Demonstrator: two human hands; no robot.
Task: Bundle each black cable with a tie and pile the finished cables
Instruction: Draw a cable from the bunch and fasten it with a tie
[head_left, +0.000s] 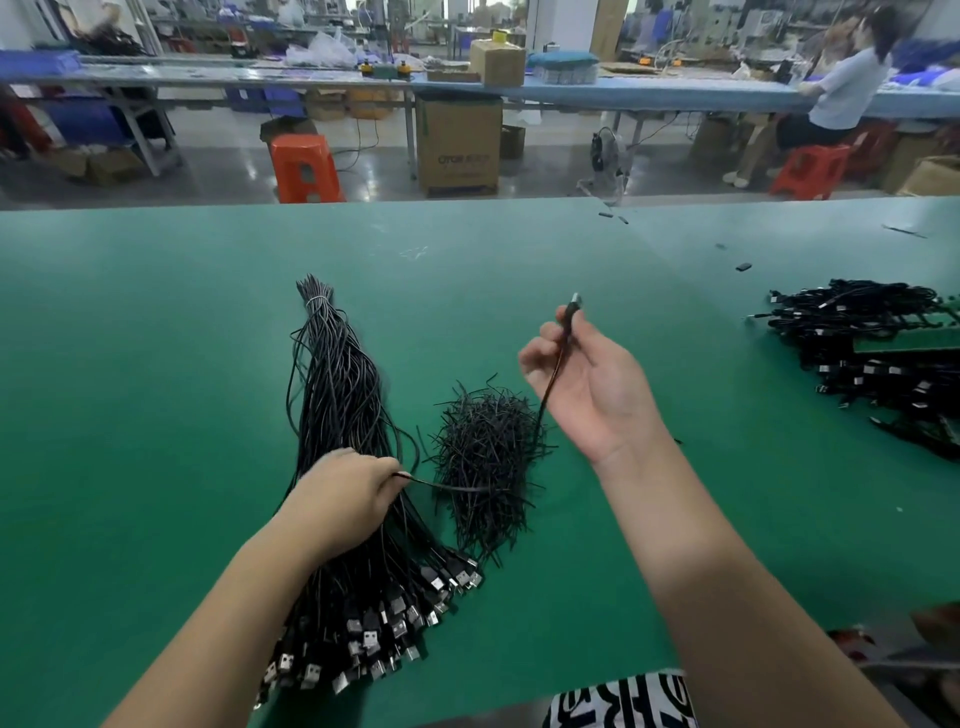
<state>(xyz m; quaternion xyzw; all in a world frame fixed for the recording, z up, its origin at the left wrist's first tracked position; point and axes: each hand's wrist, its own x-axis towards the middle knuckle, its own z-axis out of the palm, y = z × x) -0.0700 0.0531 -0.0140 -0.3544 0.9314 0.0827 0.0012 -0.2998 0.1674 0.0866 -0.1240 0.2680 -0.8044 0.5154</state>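
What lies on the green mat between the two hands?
In the head view, the heap of short black ties, crossed by the single black cable both hands hold.

Only one piece of lettering is showing clearly enough to make out at all: a dark printed mark on the front of the tall cardboard box (459, 141) standing on the floor under the far bench, and it is reading roughly as "OTOR", followed by smaller characters that are blurring beyond reading. The black-and-white cloth (623, 701) at the near edge of the green worktop (156, 338) is showing bold shapes that are not reading as words.
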